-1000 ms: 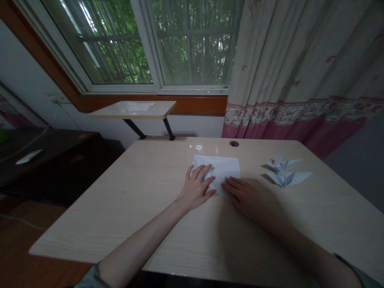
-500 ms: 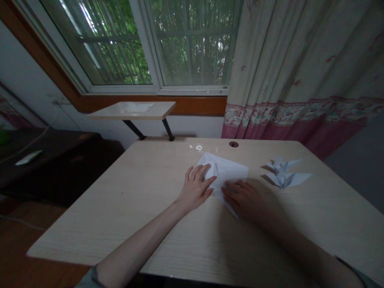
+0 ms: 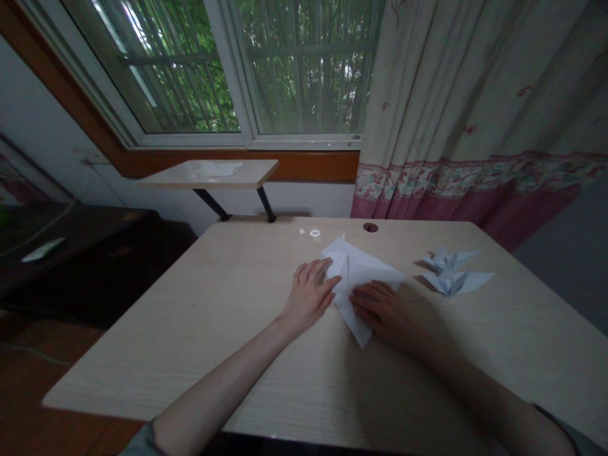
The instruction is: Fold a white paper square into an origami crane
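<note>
Paper [image 3: 368,266] turning diamond-wise in far half of tabletop [image 3: 213,285], corner now pointing toward near edge. Left hand [image 3: 308,291] spreading grip over left side; right hand [image 3: 384,311] pressing right side, fingers close together. Seam lining up between them, halves facing each hand.

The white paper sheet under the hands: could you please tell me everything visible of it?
The white paper sheet looks thin and lies nearly flat on the pale woodgrain table, turned cornerwise. Three visible corners point to the back, the right and the front. A straight edge or crease runs near its middle. The left hand covers part of its left side; the right hand rests on its lower right.
</note>
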Motion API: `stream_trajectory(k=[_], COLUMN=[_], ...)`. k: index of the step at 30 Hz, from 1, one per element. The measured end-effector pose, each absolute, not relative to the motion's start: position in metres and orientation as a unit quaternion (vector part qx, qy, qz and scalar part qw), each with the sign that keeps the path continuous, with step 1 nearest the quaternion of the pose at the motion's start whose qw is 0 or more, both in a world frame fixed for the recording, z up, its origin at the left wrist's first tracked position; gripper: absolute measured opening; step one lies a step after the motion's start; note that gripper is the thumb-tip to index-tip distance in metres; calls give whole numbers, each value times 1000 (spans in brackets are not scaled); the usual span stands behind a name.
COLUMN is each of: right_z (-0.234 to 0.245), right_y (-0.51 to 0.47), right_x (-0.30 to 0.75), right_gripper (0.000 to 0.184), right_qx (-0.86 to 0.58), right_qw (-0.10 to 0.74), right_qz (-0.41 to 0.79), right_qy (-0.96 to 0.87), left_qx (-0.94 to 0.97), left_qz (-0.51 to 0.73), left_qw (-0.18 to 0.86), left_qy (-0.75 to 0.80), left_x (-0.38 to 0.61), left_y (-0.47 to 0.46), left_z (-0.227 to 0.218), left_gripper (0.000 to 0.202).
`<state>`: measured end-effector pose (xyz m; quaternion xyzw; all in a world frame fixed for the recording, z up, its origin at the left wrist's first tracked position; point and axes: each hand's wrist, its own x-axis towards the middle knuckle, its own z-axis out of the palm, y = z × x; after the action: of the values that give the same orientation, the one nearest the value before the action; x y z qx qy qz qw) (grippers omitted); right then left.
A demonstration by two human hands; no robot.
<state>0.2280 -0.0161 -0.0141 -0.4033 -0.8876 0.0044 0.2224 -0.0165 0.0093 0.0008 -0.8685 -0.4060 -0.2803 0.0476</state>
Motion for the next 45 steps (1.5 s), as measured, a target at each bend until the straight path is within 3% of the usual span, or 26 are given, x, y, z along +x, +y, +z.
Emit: stream_trajectory(k=[45], right_z=[-9], right_y=[-14], right_x=[230], right_gripper=[41], right_qx=[-398], right_qw=[200], right_qz=[58], right_qy=[-893], left_qx=[-870], left_qz=[-304], left_qw=[-21], left_qy=[-388], left_x=[-18], left_y=[11], left_z=[2], left_gripper=[40])
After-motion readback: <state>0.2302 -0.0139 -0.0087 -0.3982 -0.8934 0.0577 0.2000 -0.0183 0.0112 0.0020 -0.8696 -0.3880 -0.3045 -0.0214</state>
